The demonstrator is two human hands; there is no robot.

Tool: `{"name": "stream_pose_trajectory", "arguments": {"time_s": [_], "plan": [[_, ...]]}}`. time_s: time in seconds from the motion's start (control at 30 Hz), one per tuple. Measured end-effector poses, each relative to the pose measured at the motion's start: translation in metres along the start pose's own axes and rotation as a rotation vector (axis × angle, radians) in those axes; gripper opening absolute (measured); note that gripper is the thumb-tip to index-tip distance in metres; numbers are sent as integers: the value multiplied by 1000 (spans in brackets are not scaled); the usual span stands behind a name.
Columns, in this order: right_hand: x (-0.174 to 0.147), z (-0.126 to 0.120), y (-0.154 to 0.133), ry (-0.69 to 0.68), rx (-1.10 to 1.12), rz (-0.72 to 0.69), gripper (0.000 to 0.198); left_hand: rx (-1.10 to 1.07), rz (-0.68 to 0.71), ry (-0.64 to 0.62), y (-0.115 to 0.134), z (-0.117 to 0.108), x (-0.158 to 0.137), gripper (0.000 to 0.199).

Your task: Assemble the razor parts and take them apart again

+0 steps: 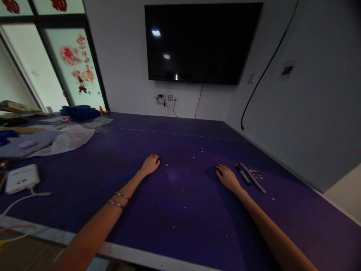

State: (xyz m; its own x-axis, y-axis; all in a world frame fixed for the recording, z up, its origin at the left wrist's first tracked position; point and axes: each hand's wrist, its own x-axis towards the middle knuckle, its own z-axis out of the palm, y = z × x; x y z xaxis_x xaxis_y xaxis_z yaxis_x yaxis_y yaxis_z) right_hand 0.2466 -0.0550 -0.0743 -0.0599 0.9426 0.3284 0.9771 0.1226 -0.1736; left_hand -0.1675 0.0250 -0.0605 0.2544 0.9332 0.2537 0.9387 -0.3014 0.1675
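Observation:
Palm down on the purple tabletop, my left hand lies with its fingers stretched out and holds nothing. Two silvery bangles circle that forearm. My right hand rests farther right on the same surface, fingers loosely extended, nothing in it. Just beyond its right side lies a dark pen-like tool, and beside that a long grey strip or rod with a bent end. A small cluster of dark and light little pieces sits to the right of these.
At the left are a white box-shaped device with a white cable, crumpled plastic and a dark blue bundle. White specks dot the table. A black cable hangs along the right wall; a television is mounted ahead.

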Motion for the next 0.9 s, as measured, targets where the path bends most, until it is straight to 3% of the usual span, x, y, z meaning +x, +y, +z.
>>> {"name": "stream_pose_trajectory", "arguments": {"time_s": [0.17,0.3,0.53,0.7,0.9], "plan": [[3,0,2,26,85,-14,43,10,6,8,-1,0,1,45],[2,-14,8,109,182,-17,39,28,5,12,-2,1,3,44],[-23,-68,42,212,153,306,37,35,36,40,-8,4,8,47],[-45,-87,64,168,100,400,29,57,51,63,-13,7,12,49],[-54,-84,65,29,37,460,23,95,54,43,-14,7,15,52]]}}
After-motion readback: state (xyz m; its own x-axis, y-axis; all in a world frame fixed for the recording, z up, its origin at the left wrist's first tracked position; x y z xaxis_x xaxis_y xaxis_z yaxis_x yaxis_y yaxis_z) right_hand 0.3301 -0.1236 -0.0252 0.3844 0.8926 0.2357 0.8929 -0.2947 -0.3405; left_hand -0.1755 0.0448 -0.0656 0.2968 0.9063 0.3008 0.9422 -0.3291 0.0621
